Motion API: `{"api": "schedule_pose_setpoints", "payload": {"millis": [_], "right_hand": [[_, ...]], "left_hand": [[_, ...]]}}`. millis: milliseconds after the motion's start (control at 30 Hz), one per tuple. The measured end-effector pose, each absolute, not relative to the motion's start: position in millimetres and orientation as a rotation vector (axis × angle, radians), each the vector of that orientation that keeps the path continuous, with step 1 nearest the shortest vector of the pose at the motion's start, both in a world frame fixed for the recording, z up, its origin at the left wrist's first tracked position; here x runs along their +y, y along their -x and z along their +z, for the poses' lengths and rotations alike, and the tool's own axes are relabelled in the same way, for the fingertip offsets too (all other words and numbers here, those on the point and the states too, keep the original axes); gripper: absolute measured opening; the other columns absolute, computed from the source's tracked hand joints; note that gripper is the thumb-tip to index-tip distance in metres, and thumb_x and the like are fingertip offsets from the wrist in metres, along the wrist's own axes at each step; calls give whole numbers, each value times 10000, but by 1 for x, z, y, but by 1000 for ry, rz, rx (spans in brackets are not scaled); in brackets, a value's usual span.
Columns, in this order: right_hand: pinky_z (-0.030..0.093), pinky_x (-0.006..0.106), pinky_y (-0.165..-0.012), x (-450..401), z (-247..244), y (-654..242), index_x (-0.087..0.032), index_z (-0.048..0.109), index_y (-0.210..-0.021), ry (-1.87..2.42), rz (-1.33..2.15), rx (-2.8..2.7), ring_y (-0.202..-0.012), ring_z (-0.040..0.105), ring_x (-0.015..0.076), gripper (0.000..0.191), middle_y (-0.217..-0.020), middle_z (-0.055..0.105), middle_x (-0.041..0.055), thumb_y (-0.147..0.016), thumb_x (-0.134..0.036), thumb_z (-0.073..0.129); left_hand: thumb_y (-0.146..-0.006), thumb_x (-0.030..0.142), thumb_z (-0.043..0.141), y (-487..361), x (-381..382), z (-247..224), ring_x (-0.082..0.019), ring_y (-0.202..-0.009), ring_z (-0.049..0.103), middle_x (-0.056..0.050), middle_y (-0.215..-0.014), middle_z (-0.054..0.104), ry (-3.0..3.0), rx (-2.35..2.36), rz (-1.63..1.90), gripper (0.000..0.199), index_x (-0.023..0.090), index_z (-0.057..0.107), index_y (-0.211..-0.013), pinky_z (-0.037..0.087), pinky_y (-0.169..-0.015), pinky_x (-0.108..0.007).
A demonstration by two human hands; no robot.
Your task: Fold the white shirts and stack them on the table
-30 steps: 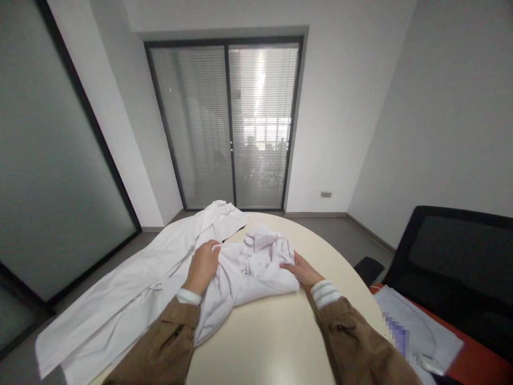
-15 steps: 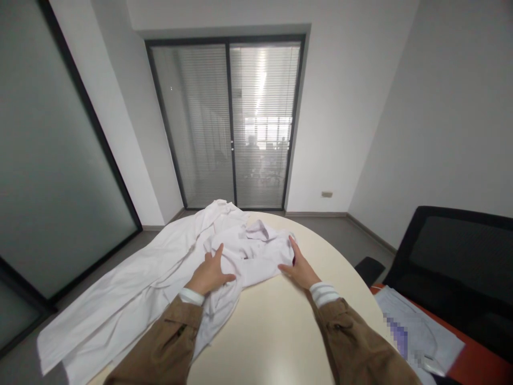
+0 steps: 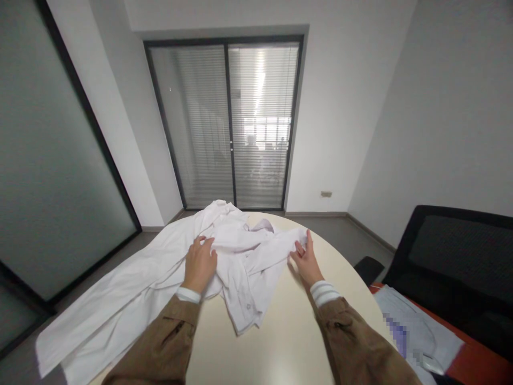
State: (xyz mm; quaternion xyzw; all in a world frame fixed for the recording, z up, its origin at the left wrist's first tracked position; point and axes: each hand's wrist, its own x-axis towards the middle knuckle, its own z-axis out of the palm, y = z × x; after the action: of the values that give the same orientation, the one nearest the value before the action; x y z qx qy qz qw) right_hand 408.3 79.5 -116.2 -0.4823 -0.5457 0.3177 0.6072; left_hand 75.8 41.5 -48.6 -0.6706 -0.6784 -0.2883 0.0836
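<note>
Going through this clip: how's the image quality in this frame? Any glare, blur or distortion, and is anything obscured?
In the head view, glare washes out the upper middle of the glass door behind its blinds; in the same view, wide-angle distortion makes the walls lean; a pixelated patch hides part of the paper at lower right; the left hand, right hand and white garment stay reasonably sharp.

Place: small office meeting room (glass-walled)
Walls: frosted glass panel (image 3: pixel 60 160), dark-framed glass doors with slatted blinds (image 3: pixel 262 123)
Furniture: round cream table (image 3: pixel 280 342), black mesh office chair (image 3: pixel 452 251)
</note>
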Motion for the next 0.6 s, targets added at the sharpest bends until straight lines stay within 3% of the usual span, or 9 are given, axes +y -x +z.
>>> {"api": "schedule_pose_setpoints", "payload": {"millis": [100,233,333,467,600], "right_hand": [[280,488,-1151,72,-119,-402,-263,-23,-1555,1231,599,-1670,-1455,253,281,1050,-1587,176,144,-763,-472,635],[228,553,-1145,55,-112,-391,-237,239,-1503,1516,387,-1996,-1384,339,336,968,-1425,389,163,-716,-577,689],[156,617,-1137,46,-107,-379,-253,455,-1340,1699,373,-2096,-1399,298,376,860,-1456,338,164,-633,-658,731],[57,659,-1128,50,-107,-382,-290,361,-1432,1847,500,-2138,-1480,76,389,1033,-1573,148,167,-559,-628,798],[95,728,-1071,62,-109,-424,-312,218,-1520,1969,535,-2085,-1461,131,420,1159,-1568,201,188,-560,-538,827]], "left_hand": [[-853,255,596,-96,33,-44,-285,-1111,561,-130,-1210,522,2227,-1852,-932,354,174,619,-1197,433,-1013,-408],[-755,355,726,-110,25,-50,-271,-1136,558,-91,-1204,551,2861,-1750,-671,499,217,614,-1222,429,-1017,-378],[-721,328,753,-112,24,-58,-256,-1162,556,-83,-1229,572,3079,-1737,-402,509,236,641,-1209,407,-1026,-341],[-786,269,653,-105,27,-61,-227,-975,635,-55,-1013,689,2931,-1859,-191,246,221,705,-1021,455,-861,-295],[-772,165,578,-81,32,-55,-250,-894,663,-91,-890,717,2731,-2024,-124,137,173,699,-838,453,-786,-315]]}}
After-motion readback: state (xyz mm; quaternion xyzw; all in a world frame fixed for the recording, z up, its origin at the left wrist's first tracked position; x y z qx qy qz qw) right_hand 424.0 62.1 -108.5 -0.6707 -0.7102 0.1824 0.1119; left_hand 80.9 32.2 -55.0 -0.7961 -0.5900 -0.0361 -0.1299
